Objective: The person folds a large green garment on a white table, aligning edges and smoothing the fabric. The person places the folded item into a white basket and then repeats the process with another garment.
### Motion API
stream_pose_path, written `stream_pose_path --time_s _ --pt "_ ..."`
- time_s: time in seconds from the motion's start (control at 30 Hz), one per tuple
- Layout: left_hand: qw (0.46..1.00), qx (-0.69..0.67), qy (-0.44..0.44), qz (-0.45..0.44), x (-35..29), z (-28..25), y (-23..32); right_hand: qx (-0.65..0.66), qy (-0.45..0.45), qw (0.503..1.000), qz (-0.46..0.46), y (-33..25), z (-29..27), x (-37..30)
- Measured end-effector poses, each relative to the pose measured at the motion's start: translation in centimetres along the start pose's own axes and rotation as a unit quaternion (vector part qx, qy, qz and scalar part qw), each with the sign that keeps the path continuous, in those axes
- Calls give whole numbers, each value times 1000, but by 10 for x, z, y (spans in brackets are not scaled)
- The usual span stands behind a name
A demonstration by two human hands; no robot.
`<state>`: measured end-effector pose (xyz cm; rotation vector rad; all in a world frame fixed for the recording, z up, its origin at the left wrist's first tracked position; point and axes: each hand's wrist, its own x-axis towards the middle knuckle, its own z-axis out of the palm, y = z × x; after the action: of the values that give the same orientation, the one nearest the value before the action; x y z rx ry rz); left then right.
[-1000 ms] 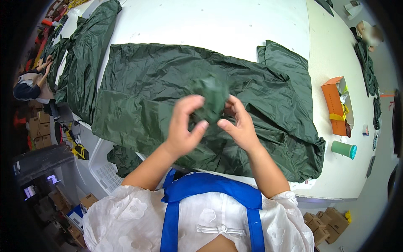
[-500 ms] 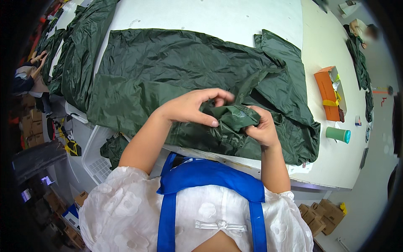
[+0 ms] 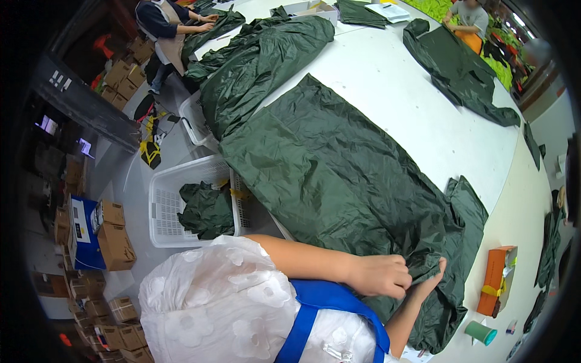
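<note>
Reaching across the body, the left hand (image 3: 380, 275) has its grip pinched shut on a bunched fold of the dark green raincoat (image 3: 339, 175), spread flat on the white surface (image 3: 411, 91). Right hand (image 3: 428, 279) sits just beside it, fingers tucked under that fold, grip looks closed on it too. Half a second ago both hands held a wadded lump higher up; now the view's swung left, showing a white basket (image 3: 181, 199).

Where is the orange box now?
In the head view the orange box lies on the white table at lower right, beside the dark green garment.
</note>
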<state>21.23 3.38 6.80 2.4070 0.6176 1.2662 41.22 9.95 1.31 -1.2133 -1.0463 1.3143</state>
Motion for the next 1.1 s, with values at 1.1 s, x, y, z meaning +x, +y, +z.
stream_pose_path --time_s 1.1 --pt "782 14 303 -545 -74 -69 -129 -470 -89 843 -244 29 -3 91"
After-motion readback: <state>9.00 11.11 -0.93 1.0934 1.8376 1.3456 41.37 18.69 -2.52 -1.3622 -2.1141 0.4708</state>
